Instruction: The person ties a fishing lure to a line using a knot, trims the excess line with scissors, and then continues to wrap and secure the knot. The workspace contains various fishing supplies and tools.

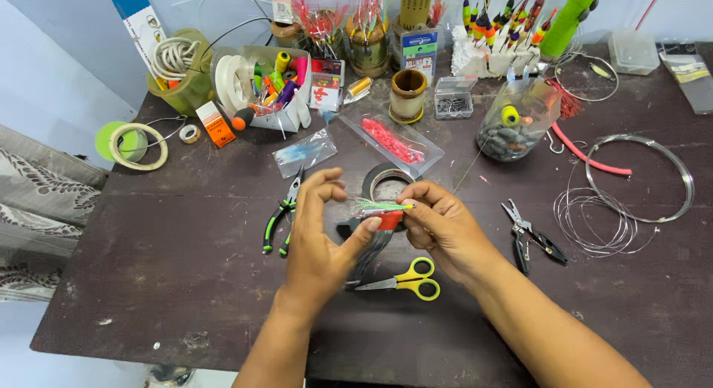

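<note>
Hands pinch a slim, feathery green lure [382,206]: left hand [323,236] and right hand [438,228] each in narrow fingertip grip.

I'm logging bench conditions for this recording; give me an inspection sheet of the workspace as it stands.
Surface: dark, scuffed table.
Job's things: small green-and-red lure pinched between both hands above the table.
Clutter: yellow scissors, green-handled pliers, black pliers, black tape roll, bag of pink pieces, jar of weights, floats.
Grippers: left hand fingers spread at the lure's tip; right hand grips its red end.
Cables: wire coils, pink tube.
Surroundings: pale wall, patterned cloth.
</note>
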